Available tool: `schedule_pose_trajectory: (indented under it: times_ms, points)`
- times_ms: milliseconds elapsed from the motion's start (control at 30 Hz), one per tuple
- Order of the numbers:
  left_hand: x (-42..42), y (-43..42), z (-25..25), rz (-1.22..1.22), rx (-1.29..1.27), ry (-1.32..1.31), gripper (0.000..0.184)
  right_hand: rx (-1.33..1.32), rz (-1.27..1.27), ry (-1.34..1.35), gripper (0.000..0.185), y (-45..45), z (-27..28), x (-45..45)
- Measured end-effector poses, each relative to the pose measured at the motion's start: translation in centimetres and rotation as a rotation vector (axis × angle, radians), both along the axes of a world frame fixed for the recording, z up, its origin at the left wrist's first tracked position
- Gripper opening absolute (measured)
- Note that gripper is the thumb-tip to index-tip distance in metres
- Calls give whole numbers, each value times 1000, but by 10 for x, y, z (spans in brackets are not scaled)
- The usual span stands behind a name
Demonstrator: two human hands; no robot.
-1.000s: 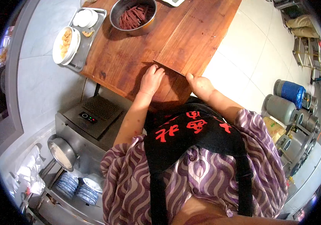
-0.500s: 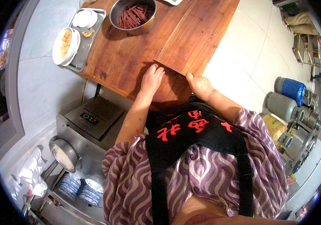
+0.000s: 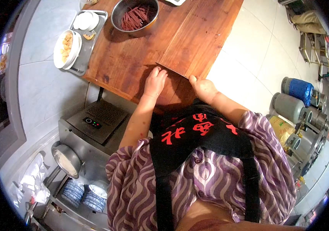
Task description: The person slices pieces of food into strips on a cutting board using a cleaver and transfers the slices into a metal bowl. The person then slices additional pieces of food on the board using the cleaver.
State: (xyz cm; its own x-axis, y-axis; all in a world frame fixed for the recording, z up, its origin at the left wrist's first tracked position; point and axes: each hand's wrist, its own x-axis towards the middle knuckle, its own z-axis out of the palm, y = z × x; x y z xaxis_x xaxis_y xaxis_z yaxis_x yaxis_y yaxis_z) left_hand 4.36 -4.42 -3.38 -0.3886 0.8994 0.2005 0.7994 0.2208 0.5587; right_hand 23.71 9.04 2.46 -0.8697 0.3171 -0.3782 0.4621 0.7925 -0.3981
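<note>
My right hand (image 3: 204, 89) is closed around the handle of a knife (image 3: 173, 71), whose blade shows almost edge-on as a thin line over the wooden table (image 3: 195, 34). Just left of the blade, my left hand (image 3: 155, 82) rests low on the wood with its fingers curled in. Whatever lies under those fingertips is hidden. Further back on the table stands a metal bowl (image 3: 144, 31) with dark red strips (image 3: 134, 18) in it.
A metal tray (image 3: 80, 66) at the left bears white dishes (image 3: 86, 20) and a bowl of yellowish pieces (image 3: 66, 45). Below is an appliance with a lit panel (image 3: 91, 122). Gas cylinders (image 3: 287, 107) stand on the right. A person's legs (image 3: 307, 23) show at the upper right.
The view has shifted very slightly. Both hands and the knife keep nearly the same place and pose.
</note>
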Motion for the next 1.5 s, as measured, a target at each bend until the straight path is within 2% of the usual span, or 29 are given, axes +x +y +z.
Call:
schedule_pose_trajectory:
  times_ms: [200,300,400,500,700,800,933,1500]
  points:
    - [2,-1,-7,25,35,-43,17,-141,-57,-80,13,12,11,2]
    - [2,-4,-6,34,16,8,16,-53,-26,50,14,8,22,7]
    - [1,-4,-5,21,-32,2,16,-67,4,-47,13,0,17,2]
    - [1,-3,-9,12,3,21,17,-18,1,9,13,-3,2,-1]
    - [7,-4,-10,58,54,-34,17,-145,-93,-23,12,8,1,5]
    - [8,-6,-10,85,2,-48,18,-164,-101,-3,13,5,5,12]
    - [8,-7,-8,91,-29,-13,20,-61,-36,89,12,2,12,19]
    - [6,-7,-12,56,0,21,23,-134,31,7,15,11,27,6]
